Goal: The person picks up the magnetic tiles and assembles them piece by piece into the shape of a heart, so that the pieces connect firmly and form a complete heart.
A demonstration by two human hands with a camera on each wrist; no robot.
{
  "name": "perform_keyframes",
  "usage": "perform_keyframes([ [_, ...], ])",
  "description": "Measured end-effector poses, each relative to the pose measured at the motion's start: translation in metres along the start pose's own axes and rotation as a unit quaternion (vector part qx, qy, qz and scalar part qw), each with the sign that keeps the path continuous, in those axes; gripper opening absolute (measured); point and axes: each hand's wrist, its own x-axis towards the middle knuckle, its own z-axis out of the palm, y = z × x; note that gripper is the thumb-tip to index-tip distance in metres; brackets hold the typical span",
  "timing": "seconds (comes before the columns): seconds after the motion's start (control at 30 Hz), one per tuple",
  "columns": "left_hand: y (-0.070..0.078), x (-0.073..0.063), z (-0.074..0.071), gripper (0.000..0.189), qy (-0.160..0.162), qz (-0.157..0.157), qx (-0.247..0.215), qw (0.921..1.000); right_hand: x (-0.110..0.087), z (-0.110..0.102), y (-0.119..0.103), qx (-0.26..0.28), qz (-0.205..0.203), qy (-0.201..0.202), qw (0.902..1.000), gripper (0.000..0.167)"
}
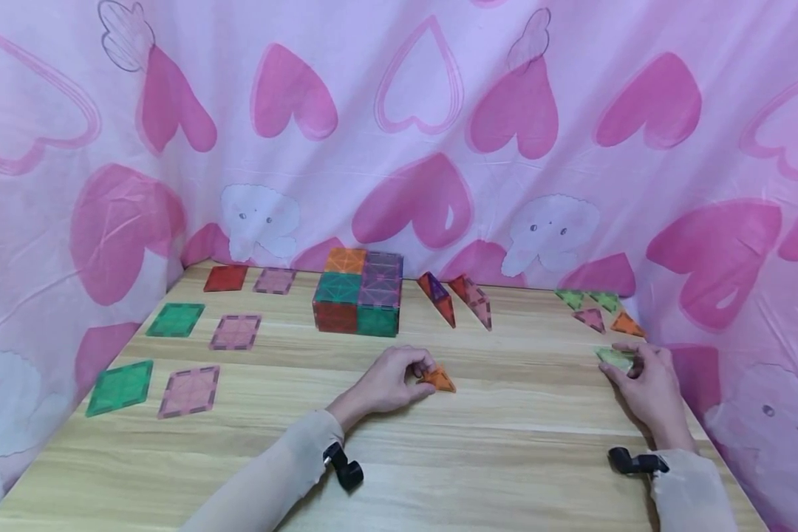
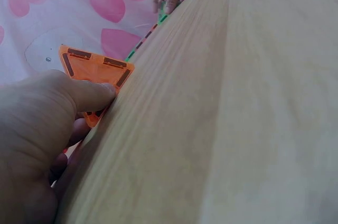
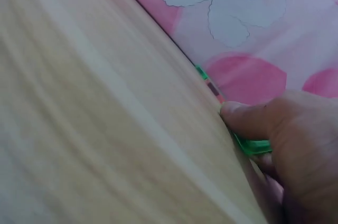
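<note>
Between thumb and fingers, my left hand (image 1: 394, 378) pinches an orange triangular magnetic tile (image 1: 442, 379), near the middle of the table. The left wrist view shows that orange tile (image 2: 95, 71) tilted up, its thumb side toward me. Over at the right, my right hand (image 1: 648, 380) grips a light green triangular tile (image 1: 615, 359) low at the tabletop. Part of this green tile (image 3: 254, 146) shows under the thumb in the right wrist view; the fingers hide the rest. Just beyond lie an orange triangle (image 1: 628, 324), a pink triangle (image 1: 590, 319) and two green triangles (image 1: 570, 298).
A block of coloured square tiles (image 1: 359, 292) stands at the back centre. Right of it lie two groups of narrow triangles (image 1: 437, 298). Red, green and pink squares (image 1: 236, 332) are spread over the left side. A heart-patterned curtain (image 1: 412, 199) borders the wooden table (image 1: 505, 458).
</note>
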Motion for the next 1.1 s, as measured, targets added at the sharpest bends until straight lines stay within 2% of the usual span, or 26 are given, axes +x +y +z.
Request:
perform_keyframes([
  [0.1,-0.001,0.000,0.001,0.020,0.006,0.001,-0.002,1.0000,-0.001,0.005,-0.008,0.027,-0.020,0.008,0.9994,0.059],
  [0.2,-0.001,0.000,0.000,0.019,0.009,-0.001,-0.004,0.9999,-0.002,0.014,-0.024,0.071,-0.038,-0.001,0.9967,0.063],
  [0.27,-0.001,0.000,0.000,0.019,0.009,-0.004,0.000,0.9999,-0.004,0.023,-0.037,0.101,-0.043,-0.011,0.9939,0.059],
  [0.37,-0.001,0.000,0.000,0.018,0.011,-0.007,0.004,0.9999,-0.008,0.038,-0.058,0.144,-0.058,-0.030,0.9875,0.039],
  [0.43,-0.001,0.000,0.001,0.017,0.014,-0.006,0.004,0.9999,-0.011,0.048,-0.073,0.177,-0.074,-0.048,0.9802,0.024],
  [0.5,-0.001,0.000,0.001,0.017,0.017,-0.004,0.002,0.9999,-0.015,0.056,-0.087,0.224,-0.089,-0.072,0.9677,0.013],
  [0.6,-0.001,0.000,0.001,0.017,0.017,-0.005,0.001,0.9998,-0.023,0.067,-0.108,0.304,-0.098,-0.121,0.9399,0.011],
  [0.7,0.000,0.000,0.002,0.017,0.015,-0.008,0.002,0.9999,-0.034,0.078,-0.126,0.348,-0.109,-0.166,0.9163,0.016],
  [0.8,0.000,0.000,0.002,0.017,0.013,-0.011,0.001,0.9999,-0.045,0.085,-0.144,0.355,-0.124,-0.193,0.9061,0.024],
  [0.97,0.000,0.001,0.001,0.016,0.013,-0.009,0.000,0.9999,-0.056,0.095,-0.170,0.382,-0.120,-0.197,0.8947,0.027],
  [1.03,0.001,0.001,0.000,0.016,0.012,-0.010,0.002,0.9999,-0.058,0.101,-0.178,0.385,-0.119,-0.197,0.8935,0.025],
  [1.1,0.000,0.001,0.000,0.016,0.010,-0.015,0.004,0.9998,-0.060,0.105,-0.184,0.373,-0.123,-0.200,0.8977,0.024],
])
